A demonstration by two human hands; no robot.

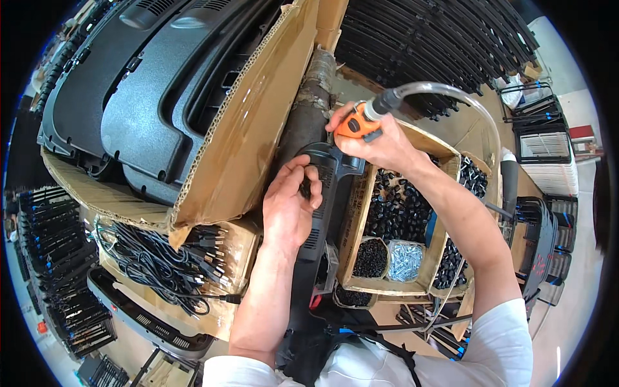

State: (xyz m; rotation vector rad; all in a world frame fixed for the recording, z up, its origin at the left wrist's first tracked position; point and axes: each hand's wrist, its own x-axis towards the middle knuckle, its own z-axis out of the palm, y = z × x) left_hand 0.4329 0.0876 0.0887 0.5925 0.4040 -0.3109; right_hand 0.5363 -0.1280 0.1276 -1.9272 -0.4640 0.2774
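My right hand (393, 147) is wrapped round an orange air screwdriver (352, 124), held over the far end of a black plastic housing (314, 222) with vent slots. A clear hose (454, 91) runs from the tool's black fitting and curves away to the right. My left hand (285, 209) rests by the housing's left edge, palm up with its fingers curled in. Something small and dark shows between those fingers, too hidden to name. The screwdriver's tip is hidden behind my right hand.
Right of the housing stands a wooden box (361, 258) of black caps, dark screws and silver screws (405, 260). A cardboard box (238, 145) of large black covers (145, 122) rises at left. Below it lie black cables (155, 261). Black frames (419, 45) are stacked at the back.
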